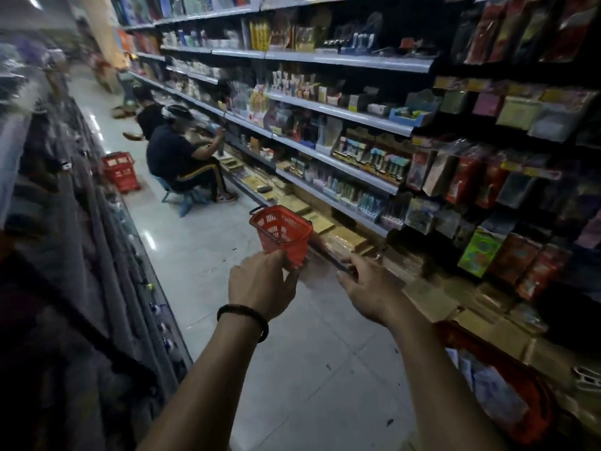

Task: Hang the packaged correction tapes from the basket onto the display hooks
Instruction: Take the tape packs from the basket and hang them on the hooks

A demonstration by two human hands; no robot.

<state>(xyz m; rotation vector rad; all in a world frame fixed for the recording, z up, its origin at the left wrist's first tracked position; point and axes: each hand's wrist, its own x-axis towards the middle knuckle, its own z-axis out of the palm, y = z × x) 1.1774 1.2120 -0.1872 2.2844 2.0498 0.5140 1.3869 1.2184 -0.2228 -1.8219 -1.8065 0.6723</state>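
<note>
Left hand (263, 284) and right hand (367, 289) hover over the floor (292, 369); fingers' (357, 263) hold unclear

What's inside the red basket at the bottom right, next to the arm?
Pale white and bluish packets lie inside the red basket. They're too blurry to tell what they are. The right arm and the picture's edge hide the rest.

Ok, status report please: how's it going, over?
Left grip loose, empty; right grip blurred, unclear. Packets in basket beside right arm. Another basket on floor ahead.
</note>
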